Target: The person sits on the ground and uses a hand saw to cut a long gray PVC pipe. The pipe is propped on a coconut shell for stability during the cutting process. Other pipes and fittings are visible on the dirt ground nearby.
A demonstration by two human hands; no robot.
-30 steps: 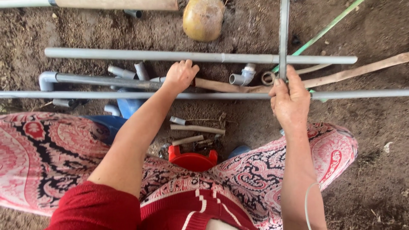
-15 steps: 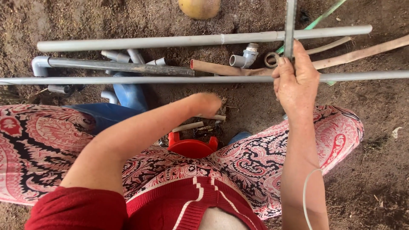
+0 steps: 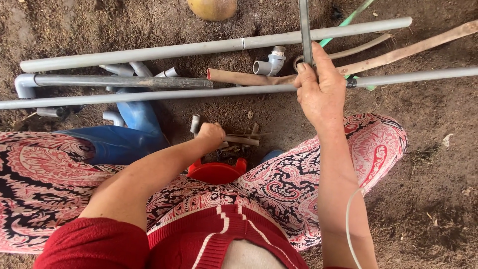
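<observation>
Two hands are busy: right hand grips a thin grey pipe, probably light and stiff; left hand is closed on a small pipe piece

Outdoor dirt-floor work spot: bare soil, scattered grey pipes.

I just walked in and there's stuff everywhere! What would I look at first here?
Probably the long grey plastic pipes lying across the brown dirt at the top. The right hand grips a thin upright grey pipe above them, while the left hand is closed on a short dark pipe piece just above a bright red plastic tub between the knees. A round yellowish ball peeks in at the top edge.
</observation>
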